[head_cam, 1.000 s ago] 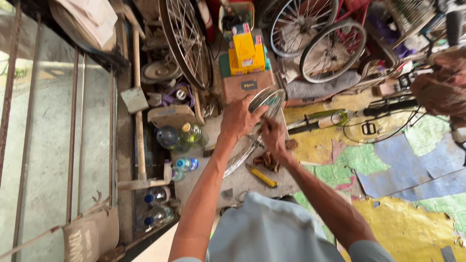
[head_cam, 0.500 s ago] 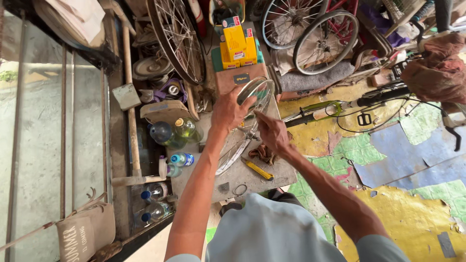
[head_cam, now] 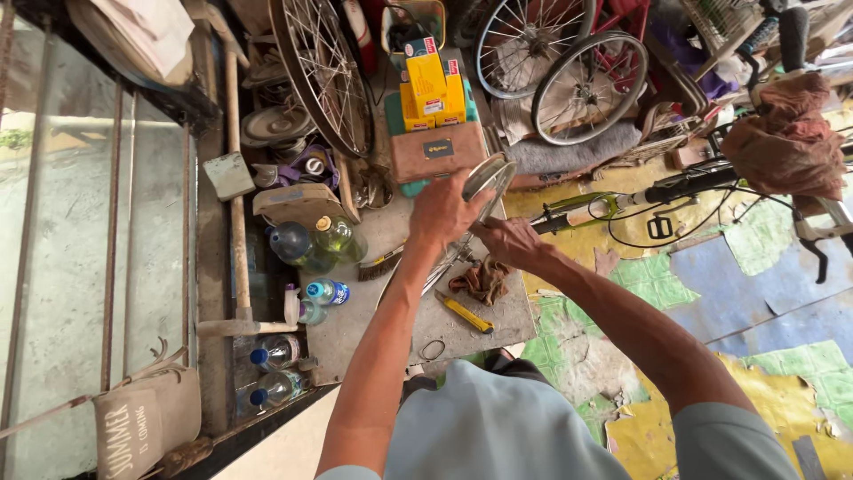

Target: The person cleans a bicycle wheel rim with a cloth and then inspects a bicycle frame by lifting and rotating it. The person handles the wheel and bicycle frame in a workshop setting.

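**Both hands on a bare wheel rim over the low table**

The wheel rim [head_cam: 484, 182] stands tilted on edge above the middle of the table [head_cam: 498, 311], its far arc rising toward the brown box [head_cam: 437, 151] and its near arc running down behind the forearm. It looks like bare metal, silvery and shiny, with thin spokes showing inside; no tyre is visible on it. The left hand [head_cam: 449, 213] lies over its upper part, fingers curled and closed round the metal. The right hand [head_cam: 511, 242] meets it from the right side, fingers pressed together at the rim's edge; whether they pinch a spoke, a small tool or only the rim cannot be told.

To judge by the grip, this is the working-by-hand stage, one hand steadying while the other works on a spot along the edge. Any next move would seem to call for a firm hold with the left hand and fine, close work by the right.

Just near of the hands lie a crumpled brown rag [head_cam: 482, 280] and a yellow-handled tool [head_cam: 465, 313] on the table. Left of them stand plastic bottles [head_cam: 311, 244]. Far off stand yellow boxes [head_cam: 429, 84] and spoked bicycle wheels [head_cam: 586, 84].
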